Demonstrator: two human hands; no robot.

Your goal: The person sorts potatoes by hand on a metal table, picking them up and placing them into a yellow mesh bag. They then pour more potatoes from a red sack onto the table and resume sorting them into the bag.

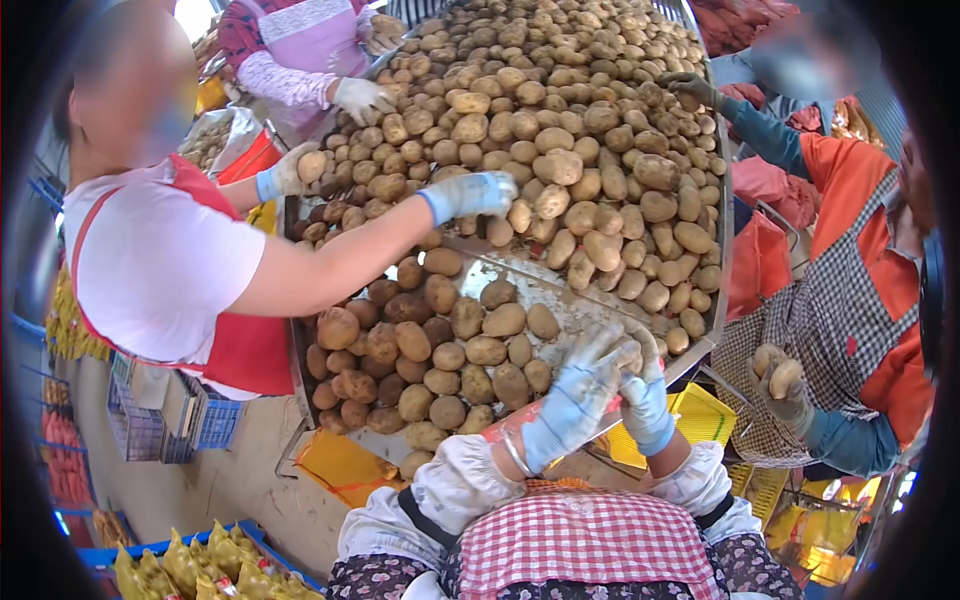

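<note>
My left hand (580,395), in a dirty blue-and-white glove, is at the front edge of the metal sorting table (545,285). My right hand (646,395), gloved alike, presses against it with curled fingers. The fingers of both hands are drawn together, and what may lie between them is hidden. Left of my hands lies a group of loose potatoes (450,355), darker at its far left. Beyond a metal divider, a large heap of potatoes (560,140) covers the far part of the table.
At left, a person in a red apron (245,330) reaches across the heap. Another gloved person (310,50) works at the back left. On the right, a person in an orange top (850,190) holds potatoes (785,375). Yellow crates (690,420) and a blue crate of bagged goods (260,540) stand below.
</note>
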